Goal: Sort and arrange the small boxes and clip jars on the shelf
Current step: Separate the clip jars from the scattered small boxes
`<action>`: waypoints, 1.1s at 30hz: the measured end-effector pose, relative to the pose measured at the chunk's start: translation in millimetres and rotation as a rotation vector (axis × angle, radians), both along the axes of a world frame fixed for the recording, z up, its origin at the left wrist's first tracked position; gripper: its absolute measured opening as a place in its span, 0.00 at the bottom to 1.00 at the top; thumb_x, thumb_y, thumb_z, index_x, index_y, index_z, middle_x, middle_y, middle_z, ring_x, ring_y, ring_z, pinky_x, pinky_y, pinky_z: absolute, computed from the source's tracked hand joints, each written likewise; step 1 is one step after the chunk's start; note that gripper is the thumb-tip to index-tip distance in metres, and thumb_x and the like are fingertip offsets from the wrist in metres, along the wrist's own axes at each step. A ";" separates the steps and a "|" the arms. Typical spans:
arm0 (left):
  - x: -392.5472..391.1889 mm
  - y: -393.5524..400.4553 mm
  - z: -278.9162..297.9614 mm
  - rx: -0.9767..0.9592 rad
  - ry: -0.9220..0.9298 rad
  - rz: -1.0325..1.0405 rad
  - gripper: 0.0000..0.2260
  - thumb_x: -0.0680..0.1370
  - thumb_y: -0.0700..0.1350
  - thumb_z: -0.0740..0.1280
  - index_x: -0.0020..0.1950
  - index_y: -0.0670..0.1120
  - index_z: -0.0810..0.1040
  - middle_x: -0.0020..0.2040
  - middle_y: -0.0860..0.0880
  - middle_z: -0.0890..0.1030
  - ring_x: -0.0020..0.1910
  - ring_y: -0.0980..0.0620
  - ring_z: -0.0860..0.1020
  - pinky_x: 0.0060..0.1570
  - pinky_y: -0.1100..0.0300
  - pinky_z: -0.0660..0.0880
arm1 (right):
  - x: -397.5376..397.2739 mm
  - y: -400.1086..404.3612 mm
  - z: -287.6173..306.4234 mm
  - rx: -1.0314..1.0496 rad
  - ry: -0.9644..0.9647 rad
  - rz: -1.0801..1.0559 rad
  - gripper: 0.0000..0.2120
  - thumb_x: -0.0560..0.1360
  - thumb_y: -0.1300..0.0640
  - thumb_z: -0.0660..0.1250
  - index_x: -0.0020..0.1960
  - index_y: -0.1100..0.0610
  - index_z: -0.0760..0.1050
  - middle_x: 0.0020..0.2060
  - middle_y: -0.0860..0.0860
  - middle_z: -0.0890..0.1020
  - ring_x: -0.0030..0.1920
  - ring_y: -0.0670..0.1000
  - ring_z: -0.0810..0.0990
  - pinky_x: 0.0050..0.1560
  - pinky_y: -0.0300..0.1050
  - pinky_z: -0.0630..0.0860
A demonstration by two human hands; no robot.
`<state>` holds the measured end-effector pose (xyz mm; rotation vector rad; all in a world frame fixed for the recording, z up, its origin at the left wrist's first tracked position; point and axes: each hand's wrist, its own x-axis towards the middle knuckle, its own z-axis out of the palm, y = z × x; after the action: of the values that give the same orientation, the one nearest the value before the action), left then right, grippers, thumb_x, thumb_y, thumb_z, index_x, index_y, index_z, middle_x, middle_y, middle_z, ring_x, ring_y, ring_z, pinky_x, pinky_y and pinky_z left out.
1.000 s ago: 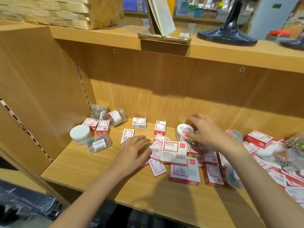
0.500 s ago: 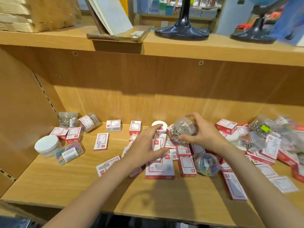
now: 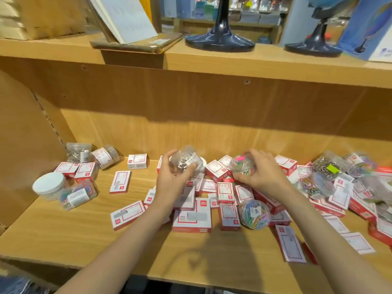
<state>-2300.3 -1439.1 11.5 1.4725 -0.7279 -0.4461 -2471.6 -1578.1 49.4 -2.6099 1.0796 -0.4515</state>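
Left hand [image 3: 169, 183] grips silver-clip jar [image 3: 185, 161]; right hand [image 3: 259, 174] grips coloured-clip jar [image 3: 241, 164].

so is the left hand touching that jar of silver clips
Touching. The head view shows the left hand with fingers and thumb curled round the jar of silver clips, lifted above the small boxes on the shelf.

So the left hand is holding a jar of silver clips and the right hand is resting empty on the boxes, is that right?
Not quite. The left hand does hold a jar of silver clips, but the right hand is not empty: the head view shows its fingers curled round a jar of coloured clips with a pink sticker, above the small boxes.
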 end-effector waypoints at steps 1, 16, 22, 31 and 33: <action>5.2 4.2 1.0 -0.022 0.020 0.055 0.22 0.72 0.43 0.71 0.63 0.50 0.67 0.53 0.51 0.77 0.47 0.58 0.77 0.44 0.68 0.74 | 7.8 4.2 3.8 0.005 -0.119 0.009 0.26 0.67 0.47 0.73 0.60 0.55 0.68 0.55 0.53 0.75 0.57 0.55 0.70 0.54 0.47 0.66; 117.0 200.5 -33.2 0.334 -0.268 0.764 0.29 0.70 0.46 0.73 0.68 0.49 0.65 0.61 0.51 0.73 0.63 0.47 0.68 0.60 0.50 0.68 | 231.0 119.9 -10.9 0.484 -0.120 0.511 0.25 0.62 0.50 0.78 0.52 0.52 0.68 0.46 0.46 0.76 0.48 0.50 0.75 0.48 0.46 0.72; 130.1 216.0 -43.8 0.474 -0.371 0.717 0.26 0.74 0.46 0.68 0.70 0.51 0.64 0.65 0.47 0.67 0.57 0.46 0.73 0.57 0.53 0.72 | 272.1 149.2 -32.7 0.345 -0.096 0.552 0.24 0.66 0.50 0.75 0.56 0.49 0.66 0.58 0.48 0.75 0.55 0.51 0.75 0.50 0.45 0.71; 128.5 202.9 -41.9 0.547 -0.808 0.718 0.24 0.70 0.36 0.68 0.63 0.45 0.67 0.64 0.40 0.69 0.62 0.43 0.66 0.60 0.46 0.65 | 265.2 148.4 -45.9 0.266 -0.314 0.539 0.16 0.73 0.68 0.59 0.58 0.54 0.69 0.58 0.49 0.69 0.52 0.50 0.76 0.55 0.53 0.75; 127.3 195.3 -39.6 0.504 -0.836 0.659 0.24 0.69 0.34 0.68 0.62 0.45 0.67 0.62 0.41 0.70 0.61 0.44 0.66 0.59 0.46 0.66 | 243.6 135.6 -40.9 0.256 -0.313 0.493 0.14 0.75 0.66 0.59 0.58 0.55 0.70 0.53 0.47 0.70 0.50 0.47 0.75 0.55 0.43 0.73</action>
<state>-2173.0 -1243.7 -28.1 2.2916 -0.7286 0.5794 -2228.1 -1442.4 8.4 -2.3578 0.3489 -0.5375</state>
